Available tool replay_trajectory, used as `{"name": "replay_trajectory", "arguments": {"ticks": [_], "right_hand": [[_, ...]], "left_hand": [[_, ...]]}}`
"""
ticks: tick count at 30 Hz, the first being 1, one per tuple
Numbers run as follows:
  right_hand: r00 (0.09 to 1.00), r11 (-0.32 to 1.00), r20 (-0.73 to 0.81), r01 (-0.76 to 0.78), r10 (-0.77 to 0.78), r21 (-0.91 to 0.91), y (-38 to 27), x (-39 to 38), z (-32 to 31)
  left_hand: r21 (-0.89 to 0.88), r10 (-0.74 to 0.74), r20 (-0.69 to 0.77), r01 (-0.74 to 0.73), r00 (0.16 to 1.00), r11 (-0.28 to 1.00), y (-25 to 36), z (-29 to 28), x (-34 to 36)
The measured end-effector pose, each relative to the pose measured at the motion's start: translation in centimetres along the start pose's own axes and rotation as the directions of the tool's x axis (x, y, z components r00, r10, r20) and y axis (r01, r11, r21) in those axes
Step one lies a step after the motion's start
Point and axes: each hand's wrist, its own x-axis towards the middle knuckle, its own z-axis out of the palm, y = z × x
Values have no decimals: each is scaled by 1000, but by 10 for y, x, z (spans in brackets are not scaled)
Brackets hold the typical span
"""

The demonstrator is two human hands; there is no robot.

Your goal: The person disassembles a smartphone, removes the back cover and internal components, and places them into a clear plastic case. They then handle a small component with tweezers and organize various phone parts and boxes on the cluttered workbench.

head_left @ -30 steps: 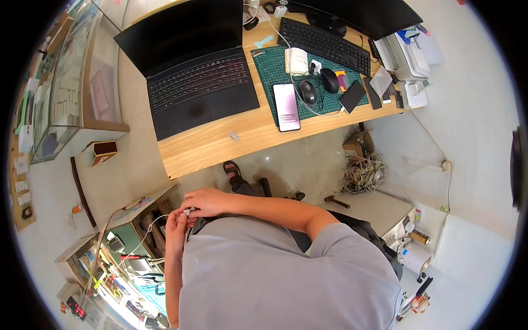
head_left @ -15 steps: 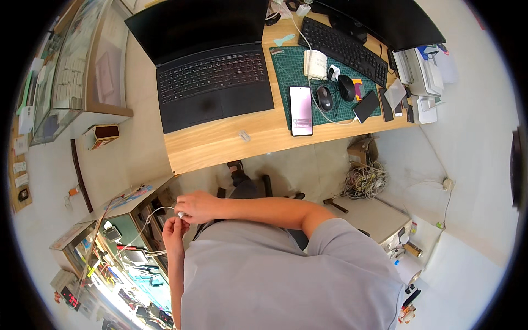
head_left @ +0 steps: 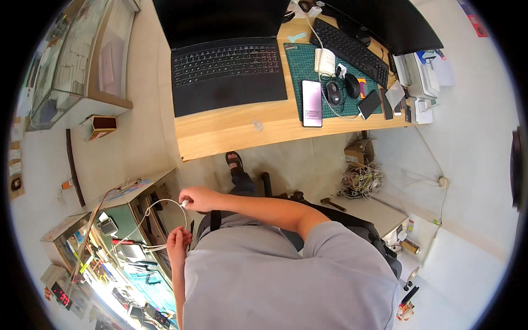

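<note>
**Right hand (head_left: 199, 199) pinches a white cable end (head_left: 185, 203)**

Head view: the small, hard-looking cable end sits at the right hand's left side, between pinching fingers; its long axis is too small to tell. The left hand (head_left: 179, 242), nearer, has curled fingers, grip unclear. Smooth, thin white cable (head_left: 159, 201) arcs left. Beyond lies the wood-grained desk (head_left: 214, 135).

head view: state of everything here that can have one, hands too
Right hand, closed on a white cable
Left hand, curled, grip unclear
White cable, looped, loose
Laptop, open, looks dark
Monitor, looks dark
Phone on the mat's edge, lit
Black device, dark, cord at one end
Red-digit display, lit
</note>
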Motion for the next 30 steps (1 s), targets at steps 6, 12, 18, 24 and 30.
{"name": "replay_trajectory", "arguments": {"ticks": [6,12,18,24,30], "right_hand": [[956,954,-132,-276,260,-116,111,-8,27],[555,591,-207,-779,806,209,268,-22,53],[509,525,-139,-844,849,111,337,34,106],[681,546,214,-705,701,452,300,188,229],[907,799,-250,-417,338,-433,312,160,250]], "left_hand": [[29,-151,-107,155,983,987,-44,-31,-38],[29,-244,-246,259,938,965,-129,-94,-105],[-161,-367,-412,330,834,930,-191,-114,-165],[-160,-400,-530,375,748,913,-214,-94,-179],[-331,-391,-529,242,753,912,-235,-58,-182]]}}
